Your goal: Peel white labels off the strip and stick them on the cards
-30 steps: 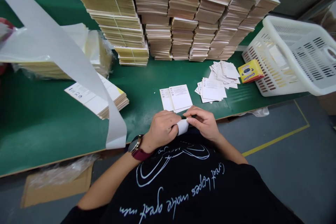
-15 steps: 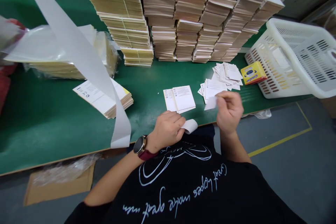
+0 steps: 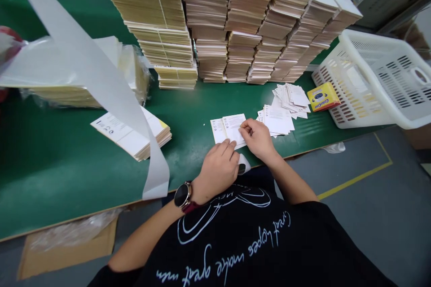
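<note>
**White cards [image 3: 233, 126] held flat, close in**

The white cards lie overlapped on the green workbench [image 3: 183, 119], straight ahead of the person, long sides running away from the body. The right hand [image 3: 257, 139] sits nearer, fingers curled down on the top card. The left hand [image 3: 218, 170] has its fingertips at the cards' near edge. Neither looks clenched, though I can't tell whether either is gripping. A curled paper slip [image 3: 243, 163] sits just beside the left hand, and a loose pile of cards [image 3: 278, 119] lies to the right.
</note>
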Demonstrator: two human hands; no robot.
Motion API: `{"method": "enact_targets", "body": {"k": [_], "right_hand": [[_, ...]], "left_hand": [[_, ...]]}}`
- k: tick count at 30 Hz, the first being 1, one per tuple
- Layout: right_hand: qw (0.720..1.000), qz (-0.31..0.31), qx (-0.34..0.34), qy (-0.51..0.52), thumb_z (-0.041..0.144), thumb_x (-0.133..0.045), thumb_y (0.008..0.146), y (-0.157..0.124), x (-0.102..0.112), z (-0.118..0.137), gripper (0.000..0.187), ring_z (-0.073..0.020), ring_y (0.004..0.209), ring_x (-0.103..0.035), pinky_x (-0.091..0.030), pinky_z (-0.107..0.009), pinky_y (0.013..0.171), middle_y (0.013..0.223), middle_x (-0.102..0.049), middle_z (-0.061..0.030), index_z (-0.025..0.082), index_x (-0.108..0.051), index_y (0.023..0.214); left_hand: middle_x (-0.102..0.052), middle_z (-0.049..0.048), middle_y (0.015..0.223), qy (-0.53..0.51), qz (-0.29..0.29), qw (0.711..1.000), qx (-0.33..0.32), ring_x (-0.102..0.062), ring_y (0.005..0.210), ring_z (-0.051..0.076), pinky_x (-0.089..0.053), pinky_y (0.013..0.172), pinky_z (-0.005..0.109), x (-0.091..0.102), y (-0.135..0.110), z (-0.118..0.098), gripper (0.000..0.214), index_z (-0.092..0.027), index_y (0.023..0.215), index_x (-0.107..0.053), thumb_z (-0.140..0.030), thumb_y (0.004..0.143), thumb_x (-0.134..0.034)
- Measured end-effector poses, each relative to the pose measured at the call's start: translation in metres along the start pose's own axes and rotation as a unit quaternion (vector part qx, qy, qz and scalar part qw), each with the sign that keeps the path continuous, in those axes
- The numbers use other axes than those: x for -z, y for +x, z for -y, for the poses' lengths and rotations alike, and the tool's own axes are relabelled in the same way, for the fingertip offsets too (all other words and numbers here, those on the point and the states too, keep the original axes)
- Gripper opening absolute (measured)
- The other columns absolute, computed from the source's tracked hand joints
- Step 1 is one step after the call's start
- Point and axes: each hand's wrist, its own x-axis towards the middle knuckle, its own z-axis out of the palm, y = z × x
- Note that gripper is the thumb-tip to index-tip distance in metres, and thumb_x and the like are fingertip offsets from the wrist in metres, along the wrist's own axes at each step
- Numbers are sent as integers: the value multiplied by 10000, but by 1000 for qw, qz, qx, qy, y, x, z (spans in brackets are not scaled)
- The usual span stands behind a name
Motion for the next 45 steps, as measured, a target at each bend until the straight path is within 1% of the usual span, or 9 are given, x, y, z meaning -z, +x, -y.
{"method": "enact_targets", "body": {"k": [3, 7, 10, 14, 18, 26, 31, 36, 45], "right_hand": [[992, 29, -13, -126, 245, -520, 880, 3, 1, 9, 127, -207, 690, -604, -417, -339, 726, 695, -651, -40, 184, -616, 937], [974, -11, -95, -206, 433, -605, 854, 3, 15, 3, 589, -264, 683, -629, -429, -355, 657, 748, -696, -93, 139, -459, 1343], [971, -54, -54, -227, 462, -608, 858, -5, 35, -26, 669, -337, 1021, -626, -463, -442, 814, 1118, -685, -184, 161, -404, 1419], [980, 25, 10, -196, 434, -643, 845, -19, 63, -74, 595, -346, 1382, -398, -363, -559, 1063, 1489, -452, -156, 211, -493, 1377], [991, 59, 18, -121, 431, -609, 868, -24, 77, -98, 588, -289, 1423, -367, -304, -520, 1155, 1489, -461, -120, 209, -491, 1399], [998, 2, -57, 9, 535, -288, 969, -19, 85, -105, 563, -264, 1276, -550, -403, -479, 1100, 1334, -624, -85, 199, -607, 1289], [992, 14, 55, -108, 720, -519, 802, -2, 83, -93, 837, -329, 1328, -465, -329, -544, 1122, 1399, -546, -145, 191, -429, 1444], [963, 77, 112, -233, 778, -457, 789, 20, 65, -85, 930, -365, 1456, -251, -106, -659, 1156, 1536, -370, -166, 199, -313, 1503], [947, 105, 207, -220, 819, -444, 749, -17, 56, -98, 954, -344, 1420, -319, -237, -533, 1180, 1516, -383, -174, 170, -417, 1449]], "left_hand": [[-714, 171, 1015, 12, -5, 1000, -6, -666, 993, 303, -569, 791, 415, -1, 0, 1, 160, -108, 745, -647, -121, 799, -497], [-713, 170, 1059, 5, 1, 1000, -6, -670, 1004, 299, -574, 803, 413, 0, 0, 2, 163, -105, 775, -659, -129, 806, -502], [-705, 192, 1076, -15, 4, 1000, -4, -667, 1013, 312, -573, 810, 430, 1, -2, 3, 140, -93, 788, -662, -116, 777, -525], [-703, 202, 1077, -26, 3, 1000, -4, -661, 1031, 337, -574, 812, 452, 0, -3, 3, 137, -83, 777, -658, -103, 764, -523], [-699, 192, 1098, -23, 14, 1000, 1, -652, 1058, 341, -570, 846, 460, 0, -3, 3, 130, -86, 776, -655, -104, 770, -527], [-712, 170, 1077, -15, 1, 1000, -1, -667, 1028, 327, -583, 817, 452, 0, -2, 3, 146, -101, 763, -658, -92, 764, -512], [-717, 165, 1062, -6, -5, 1000, -5, -670, 1016, 327, -587, 810, 453, -1, -1, 3, 154, -104, 763, -666, -96, 755, -512], [-720, 159, 1048, 2, 0, 1000, -8, -670, 999, 330, -590, 799, 460, -1, -1, 4, 145, -104, 757, -665, -87, 741, -521], [-716, 152, 1056, 4, 3, 1000, -7, -657, 1007, 316, -576, 811, 466, -3, -2, 5, 152, -111, 778, -663, -70, 740, -522]]}}
